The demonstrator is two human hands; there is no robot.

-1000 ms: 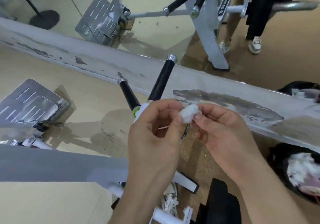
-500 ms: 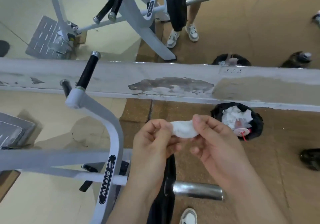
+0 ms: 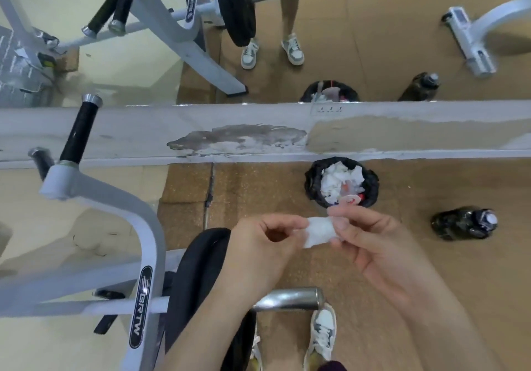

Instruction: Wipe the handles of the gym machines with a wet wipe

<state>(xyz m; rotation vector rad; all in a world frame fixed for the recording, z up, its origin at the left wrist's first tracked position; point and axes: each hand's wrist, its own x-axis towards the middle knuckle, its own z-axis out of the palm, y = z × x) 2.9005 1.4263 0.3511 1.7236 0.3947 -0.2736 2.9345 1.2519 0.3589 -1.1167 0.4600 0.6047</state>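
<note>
Head cam is showing the left hand (image 3: 267, 244) and right hand (image 3: 382, 244) close together, both pinching the crumpled wet wipe (image 3: 320, 231) over the floor (image 3: 273, 189), well apart from the black handle (image 3: 79, 129), so I'm guessing it's risking tearing if they tug, and the sticker (image 3: 140, 304) on the white machine arm (image 3: 115, 195) is reading BRTW.

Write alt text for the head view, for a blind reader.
The left hand and right hand pinch a white wipe between them over a brown floor. Beyond stands a bin full of white tissues; black machine handles are at left, a dark bottle at right.
</note>
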